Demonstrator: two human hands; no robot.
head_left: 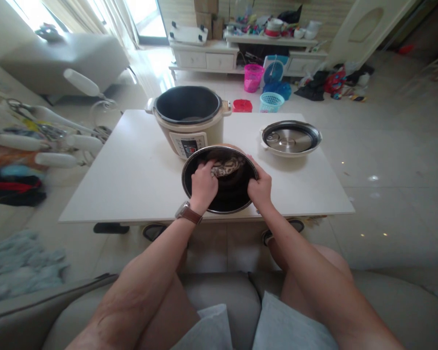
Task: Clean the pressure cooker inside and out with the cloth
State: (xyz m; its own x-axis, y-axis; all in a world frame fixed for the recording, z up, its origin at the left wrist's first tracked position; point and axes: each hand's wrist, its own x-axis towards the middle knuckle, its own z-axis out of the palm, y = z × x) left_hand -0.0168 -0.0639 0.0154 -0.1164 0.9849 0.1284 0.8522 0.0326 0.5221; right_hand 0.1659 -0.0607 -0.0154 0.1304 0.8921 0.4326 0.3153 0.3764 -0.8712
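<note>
Currently, inside the round black metal pot (pixel 231 197), I have the brown-and-white patterned cloth (pixel 228 167) gripped in the curled left hand (pixel 204 184), its long axis running rightward from that nearer hand, while the right hand (pixel 260 188) clamps the pot's right rim.

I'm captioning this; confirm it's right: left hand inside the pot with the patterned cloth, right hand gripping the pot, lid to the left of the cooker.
Wrong side: the head view shows the lid to the right of the cooker. Left hand inside the pot with the patterned cloth, right hand gripping the pot: correct.
</note>
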